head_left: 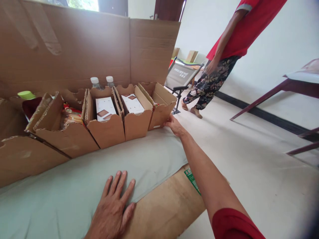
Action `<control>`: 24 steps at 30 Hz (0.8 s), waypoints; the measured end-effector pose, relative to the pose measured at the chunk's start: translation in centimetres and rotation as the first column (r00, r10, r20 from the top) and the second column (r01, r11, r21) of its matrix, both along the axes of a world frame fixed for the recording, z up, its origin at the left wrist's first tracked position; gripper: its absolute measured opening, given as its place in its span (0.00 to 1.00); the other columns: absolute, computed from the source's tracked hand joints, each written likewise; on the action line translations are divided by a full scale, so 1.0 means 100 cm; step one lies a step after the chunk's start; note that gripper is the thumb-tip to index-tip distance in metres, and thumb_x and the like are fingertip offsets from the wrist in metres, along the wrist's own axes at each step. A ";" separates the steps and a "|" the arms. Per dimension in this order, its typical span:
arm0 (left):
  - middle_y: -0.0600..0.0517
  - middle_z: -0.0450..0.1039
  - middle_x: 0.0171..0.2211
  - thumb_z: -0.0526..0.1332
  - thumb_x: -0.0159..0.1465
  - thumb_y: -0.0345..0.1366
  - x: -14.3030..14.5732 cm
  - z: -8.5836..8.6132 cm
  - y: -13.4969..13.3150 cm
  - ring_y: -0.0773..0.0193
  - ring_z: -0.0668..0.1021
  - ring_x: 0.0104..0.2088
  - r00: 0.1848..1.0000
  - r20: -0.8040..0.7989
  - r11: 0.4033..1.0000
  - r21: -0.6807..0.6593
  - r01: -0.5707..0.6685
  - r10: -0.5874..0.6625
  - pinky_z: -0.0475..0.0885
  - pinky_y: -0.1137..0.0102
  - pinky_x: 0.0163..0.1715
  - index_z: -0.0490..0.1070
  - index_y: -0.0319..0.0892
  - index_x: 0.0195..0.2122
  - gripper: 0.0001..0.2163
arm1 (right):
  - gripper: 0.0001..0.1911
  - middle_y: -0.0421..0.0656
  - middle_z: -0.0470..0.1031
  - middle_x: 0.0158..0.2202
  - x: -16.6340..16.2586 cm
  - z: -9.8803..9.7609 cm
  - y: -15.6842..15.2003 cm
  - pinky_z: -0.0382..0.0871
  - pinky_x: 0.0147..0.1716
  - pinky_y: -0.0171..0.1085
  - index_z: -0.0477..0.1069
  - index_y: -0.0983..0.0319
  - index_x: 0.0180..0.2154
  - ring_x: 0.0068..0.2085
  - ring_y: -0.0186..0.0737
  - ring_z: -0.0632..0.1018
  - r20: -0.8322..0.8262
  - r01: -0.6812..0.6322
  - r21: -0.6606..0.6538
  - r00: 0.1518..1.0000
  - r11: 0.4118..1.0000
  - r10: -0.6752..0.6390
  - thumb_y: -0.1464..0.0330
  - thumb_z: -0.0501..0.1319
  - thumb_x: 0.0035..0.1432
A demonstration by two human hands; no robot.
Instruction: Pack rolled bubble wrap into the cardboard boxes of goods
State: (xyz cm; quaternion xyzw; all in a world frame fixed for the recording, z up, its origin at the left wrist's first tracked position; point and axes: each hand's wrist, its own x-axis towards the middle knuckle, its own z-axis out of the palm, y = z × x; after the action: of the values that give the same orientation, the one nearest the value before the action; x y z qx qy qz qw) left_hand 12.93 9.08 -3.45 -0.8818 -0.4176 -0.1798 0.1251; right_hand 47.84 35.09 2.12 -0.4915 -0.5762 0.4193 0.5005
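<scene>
My left hand (113, 200) lies flat with its fingers spread on a pale green cloth (82, 176), close to the cloth's near edge. Out to the right, my right hand (175, 126) is at the lower front corner of the rightmost cardboard box (163, 116). Its thumb side rests against the box front, and the other fingers are partly hidden round the side. That open-topped box stands at the end of a row of cardboard boxes on the cloth. Two neighbouring boxes hold white printed cartons (105, 108), and another holds red-and-clear packaged goods (71, 114).
A tall cardboard panel (99, 49) stands behind the row, with white-capped bottles (109, 80) before it. Bare board (164, 205) shows below the cloth. Beyond are a folding chair (183, 74), a walking person in red (224, 49) and a dark red table or chair (286, 88).
</scene>
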 end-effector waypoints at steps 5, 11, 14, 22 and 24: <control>0.38 0.62 0.69 0.62 0.65 0.41 0.000 0.001 0.001 0.45 0.59 0.71 1.000 0.017 1.000 -0.001 0.018 -0.018 0.47 0.53 0.69 0.67 0.45 0.66 0.27 | 0.28 0.41 0.82 0.44 0.007 -0.001 0.017 0.70 0.55 0.51 0.74 0.57 0.42 0.51 0.53 0.76 -0.045 -0.081 -0.057 0.996 0.995 0.078 0.69 0.63 0.32; 0.36 0.62 0.69 0.61 0.66 0.40 -0.001 0.003 0.003 0.46 0.55 0.73 0.997 0.058 0.999 -0.018 0.050 -0.049 0.45 0.54 0.70 0.68 0.43 0.65 0.25 | 0.28 0.39 0.83 0.38 0.018 0.006 0.026 0.73 0.49 0.50 0.75 0.57 0.42 0.45 0.50 0.78 -0.003 -0.114 -0.117 0.993 0.987 0.114 0.70 0.65 0.31; 0.37 0.63 0.68 0.60 0.67 0.39 0.000 0.004 0.003 0.48 0.53 0.74 0.995 0.075 0.998 -0.015 0.060 -0.059 0.43 0.55 0.71 0.69 0.42 0.64 0.24 | 0.27 0.39 0.82 0.36 0.011 0.005 0.026 0.74 0.48 0.49 0.76 0.58 0.42 0.43 0.49 0.78 0.042 -0.066 -0.112 0.997 0.991 0.071 0.71 0.65 0.32; 0.35 0.64 0.67 0.61 0.66 0.40 -0.001 0.001 0.005 0.46 0.53 0.74 0.995 0.067 0.997 -0.005 0.071 -0.070 0.43 0.53 0.71 0.70 0.41 0.64 0.25 | 0.31 0.48 0.78 0.48 -0.038 0.018 -0.038 0.69 0.55 0.52 0.69 0.61 0.58 0.49 0.49 0.76 0.175 0.375 0.188 0.897 0.908 -0.406 0.68 0.60 0.51; 0.35 0.64 0.67 0.61 0.66 0.40 -0.001 0.000 0.004 0.44 0.56 0.72 0.997 0.055 0.998 -0.015 0.063 -0.062 0.44 0.52 0.70 0.70 0.41 0.64 0.25 | 0.33 0.45 0.78 0.48 -0.062 0.037 -0.061 0.70 0.54 0.47 0.64 0.58 0.64 0.46 0.45 0.76 0.218 0.356 0.294 0.878 0.887 -0.425 0.67 0.60 0.56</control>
State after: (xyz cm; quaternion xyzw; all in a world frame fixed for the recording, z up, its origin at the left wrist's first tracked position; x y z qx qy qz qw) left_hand 12.79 9.51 -3.45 -0.8901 -0.3948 -0.2042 0.1005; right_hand 41.67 29.01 5.82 -0.5865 -0.5756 0.1617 0.5464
